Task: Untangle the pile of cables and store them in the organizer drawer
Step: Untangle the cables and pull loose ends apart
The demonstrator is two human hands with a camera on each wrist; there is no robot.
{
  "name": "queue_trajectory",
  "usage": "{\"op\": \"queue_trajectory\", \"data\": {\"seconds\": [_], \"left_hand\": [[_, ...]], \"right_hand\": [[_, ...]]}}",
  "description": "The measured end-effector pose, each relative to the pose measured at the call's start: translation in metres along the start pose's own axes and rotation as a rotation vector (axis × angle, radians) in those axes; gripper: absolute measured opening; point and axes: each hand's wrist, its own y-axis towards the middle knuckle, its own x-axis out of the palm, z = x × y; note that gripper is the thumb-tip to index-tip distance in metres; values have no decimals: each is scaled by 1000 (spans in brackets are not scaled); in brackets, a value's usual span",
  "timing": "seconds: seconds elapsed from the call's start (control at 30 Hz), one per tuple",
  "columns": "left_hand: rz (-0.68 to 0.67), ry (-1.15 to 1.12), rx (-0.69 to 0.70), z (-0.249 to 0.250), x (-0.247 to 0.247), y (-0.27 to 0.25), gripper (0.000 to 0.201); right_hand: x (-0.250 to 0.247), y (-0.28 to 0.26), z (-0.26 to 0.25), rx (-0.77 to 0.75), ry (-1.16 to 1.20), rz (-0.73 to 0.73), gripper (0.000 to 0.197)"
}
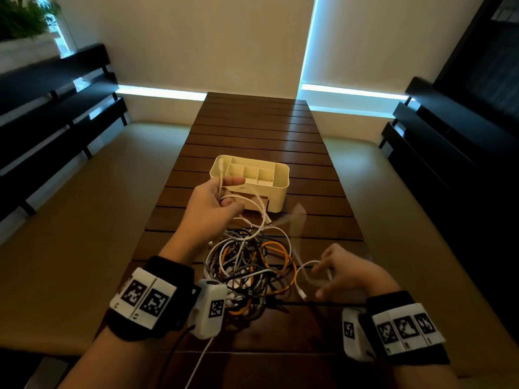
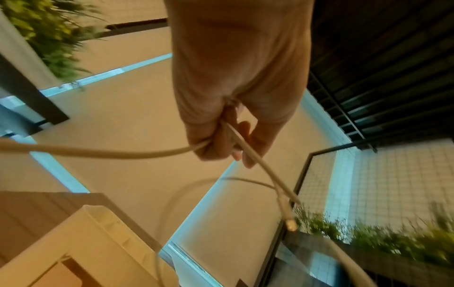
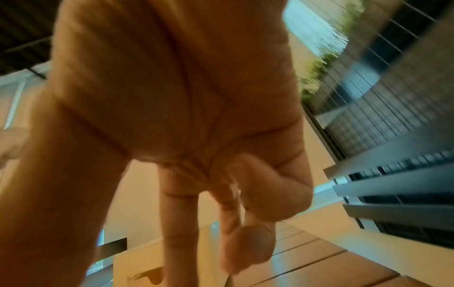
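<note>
A tangle of white, grey, black and orange cables (image 1: pixel 250 265) lies on the slatted wooden table (image 1: pixel 252 127) between my wrists. My left hand (image 1: pixel 216 203) is raised over the pile and grips a white cable (image 1: pixel 259 210). One plug end stands up above the thumb, and the rest loops down into the pile. In the left wrist view the fingers (image 2: pixel 221 139) curl round that cable (image 2: pixel 123 151). My right hand (image 1: pixel 334 273), blurred, pinches a loop of white cable at the pile's right side. Just beyond the left hand stands the cream organizer (image 1: pixel 280 189), its top compartments showing.
Cushioned benches (image 1: pixel 84 220) run along both sides of the table, with dark slatted backrests behind them. A plant (image 1: pixel 22 15) stands at the far left. The far half of the table is bare wood. Black and white leads from the wrist cameras trail toward me.
</note>
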Motion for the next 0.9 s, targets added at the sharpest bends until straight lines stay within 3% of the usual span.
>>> {"op": "queue_trajectory", "data": {"seconds": [0.07, 0.13, 0.23, 0.27, 0.3, 0.37, 0.43, 0.5, 0.57, 0.67, 0.8, 0.9], "left_hand": [[69, 87, 84, -3, 6, -1, 21], [98, 183, 142, -5, 11, -2, 6], [75, 287, 195, -6, 21, -6, 33], [40, 268, 204, -5, 25, -8, 41], [-15, 214, 213, -3, 30, -10, 47], [-154, -13, 177, 0, 40, -16, 51], [-253, -318, 85, 6, 44, -19, 49], [-266, -652, -14, 14, 39, -18, 46], [-171, -845, -47, 19, 23, -9, 47], [95, -925, -29, 23, -20, 9, 48], [442, -871, -63, 4, -80, 21, 49], [557, -650, -67, -16, -87, 15, 46]], "right_hand": [[-3, 2, -4, 53, 99, 108, 61], [-10, -2, -13, 8, 192, 263, 54], [-23, -16, -36, -258, 381, 558, 42], [-24, -23, -46, -376, 512, 578, 38], [-24, -30, -60, -495, 680, 511, 36], [-13, -31, -85, -681, 952, 221, 53], [7, -22, -100, -711, 1029, 32, 67], [25, -14, -104, -674, 1052, -100, 39], [37, -13, -100, -683, 876, -255, 7], [41, -10, -80, -618, 531, -449, 18], [22, -6, -37, -409, 271, -379, 18], [3, -9, -15, -246, 117, -326, 12]]}}
